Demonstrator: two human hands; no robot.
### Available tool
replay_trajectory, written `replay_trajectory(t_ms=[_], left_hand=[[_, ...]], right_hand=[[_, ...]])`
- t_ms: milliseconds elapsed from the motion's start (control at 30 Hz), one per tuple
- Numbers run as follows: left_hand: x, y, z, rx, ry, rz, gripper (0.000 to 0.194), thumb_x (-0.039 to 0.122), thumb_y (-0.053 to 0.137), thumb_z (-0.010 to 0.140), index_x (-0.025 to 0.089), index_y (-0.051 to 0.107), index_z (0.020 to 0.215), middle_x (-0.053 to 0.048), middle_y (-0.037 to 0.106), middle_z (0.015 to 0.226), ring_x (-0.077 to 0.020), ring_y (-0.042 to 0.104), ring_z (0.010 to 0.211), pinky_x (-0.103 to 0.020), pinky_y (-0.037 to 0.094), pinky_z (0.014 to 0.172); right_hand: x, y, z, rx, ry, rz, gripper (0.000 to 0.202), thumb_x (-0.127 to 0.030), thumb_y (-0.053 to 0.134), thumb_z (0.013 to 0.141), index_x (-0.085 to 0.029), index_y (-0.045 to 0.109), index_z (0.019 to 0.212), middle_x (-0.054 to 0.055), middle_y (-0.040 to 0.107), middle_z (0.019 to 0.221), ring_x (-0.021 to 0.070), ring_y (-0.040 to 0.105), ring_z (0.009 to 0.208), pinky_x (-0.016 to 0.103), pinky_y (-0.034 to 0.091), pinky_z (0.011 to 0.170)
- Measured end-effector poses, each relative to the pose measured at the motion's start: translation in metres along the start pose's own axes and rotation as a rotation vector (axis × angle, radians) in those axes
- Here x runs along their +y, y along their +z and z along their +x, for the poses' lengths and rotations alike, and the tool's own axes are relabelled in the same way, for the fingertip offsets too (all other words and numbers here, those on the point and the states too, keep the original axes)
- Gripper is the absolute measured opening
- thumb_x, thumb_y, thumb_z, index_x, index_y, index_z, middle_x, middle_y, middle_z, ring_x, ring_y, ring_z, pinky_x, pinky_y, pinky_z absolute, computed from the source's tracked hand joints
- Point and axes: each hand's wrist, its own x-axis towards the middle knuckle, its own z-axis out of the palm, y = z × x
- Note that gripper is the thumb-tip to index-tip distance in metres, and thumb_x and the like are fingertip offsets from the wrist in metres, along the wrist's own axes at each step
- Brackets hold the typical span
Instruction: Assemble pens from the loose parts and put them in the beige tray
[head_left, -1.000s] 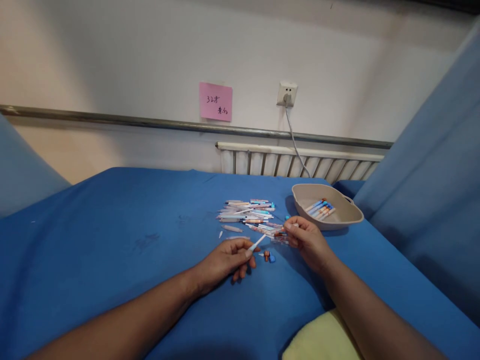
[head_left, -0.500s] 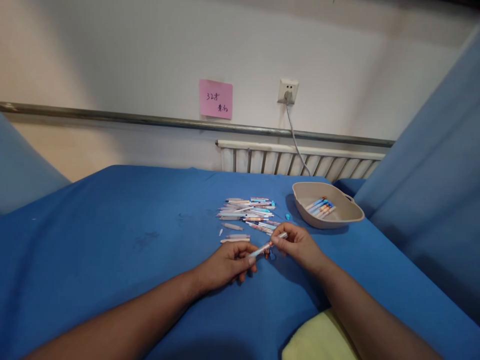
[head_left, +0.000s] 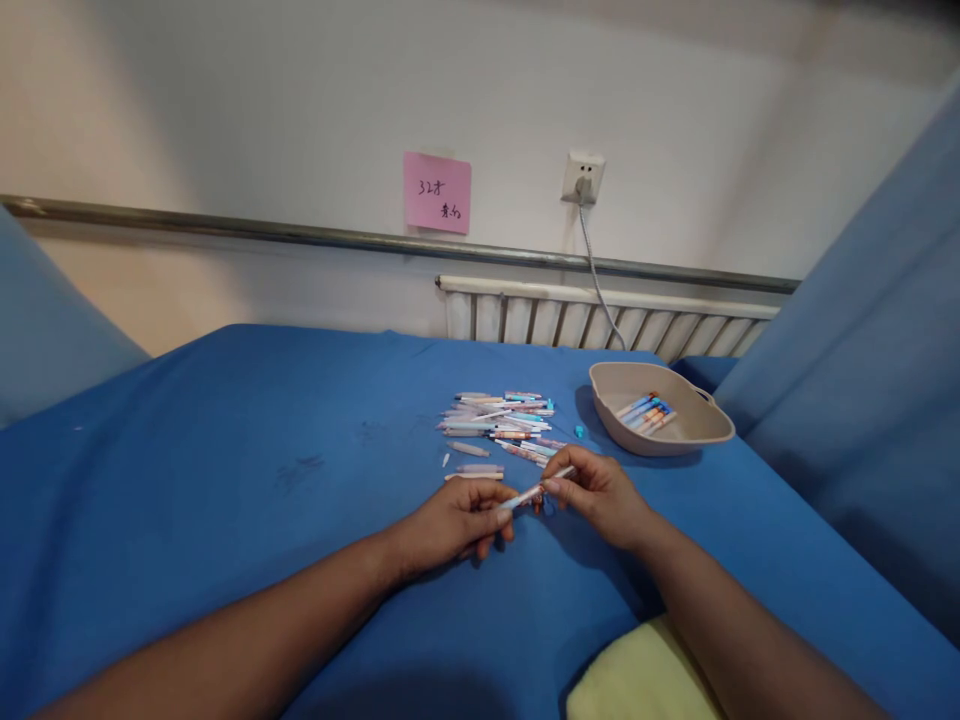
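Observation:
A pale, patterned pen (head_left: 528, 495) slants upward to the right between my two hands. My left hand (head_left: 466, 522) pinches its lower end between thumb and fingers. Closed around the upper part is my right hand (head_left: 592, 492), with a bit of the pen showing past its fingers. Beneath the held pen lie small brown and blue pieces, partly hidden by my fingers. Just beyond my hands is a loose pile of pens (head_left: 495, 415), mostly white, pink and light blue. Two pens (head_left: 480, 470) lie apart from the pile, right behind my left hand.
A beige basket (head_left: 705, 425) with several blue-and-orange pens stands at the right. A small turquoise piece (head_left: 579, 431) lies left of it. Yellow cloth (head_left: 645, 675) sits at the near edge of the blue sheet (head_left: 225, 450). Behind are a radiator (head_left: 540, 315) and a metal rail (head_left: 315, 233).
My hands hold the same pen in nearly the same place. The view has shifted slightly, so the wall, pens and basket appear a little farther right.

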Motion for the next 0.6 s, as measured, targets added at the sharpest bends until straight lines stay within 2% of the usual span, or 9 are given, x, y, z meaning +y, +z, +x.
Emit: replay_trajectory(t_ms=[167, 400, 600], left_hand=[[-0.0002, 0.0009, 0.0001, 0.010, -0.008, -0.011, 0.034, 0.042, 0.059, 0.082, 0.013, 0.063, 0.098, 0.000, 0.062, 0.070, -0.0034, 0.043, 0.039, -0.015, 0.026, 0.035], [-0.0032, 0.0034, 0.0007, 0.088, 0.010, 0.003, 0.029, 0.034, 0.063, 0.079, 0.014, 0.064, 0.099, 0.000, 0.064, 0.067, -0.0050, 0.047, 0.041, -0.015, 0.031, 0.038], [-0.0042, 0.0019, 0.0007, 0.059, 0.004, -0.023, 0.030, 0.036, 0.064, 0.078, 0.013, 0.063, 0.098, -0.001, 0.065, 0.068, -0.0045, 0.045, 0.039, -0.016, 0.030, 0.037]], right_hand=[[-0.0001, 0.0039, 0.0004, 0.077, 0.001, 0.009, 0.021, -0.038, 0.065, 0.077, -0.019, 0.057, 0.076, -0.001, 0.064, 0.064, 0.0106, 0.054, 0.052, 0.023, 0.042, 0.051], [0.0002, 0.0022, 0.0011, 0.029, 0.069, 0.017, 0.026, -0.043, 0.065, 0.076, -0.018, 0.056, 0.075, 0.001, 0.066, 0.066, 0.0091, 0.051, 0.049, 0.022, 0.041, 0.049], [-0.0003, -0.0014, 0.0007, -0.034, 0.040, 0.057, 0.025, -0.041, 0.065, 0.077, -0.017, 0.058, 0.077, 0.002, 0.066, 0.068, 0.0100, 0.053, 0.055, 0.023, 0.043, 0.055]])
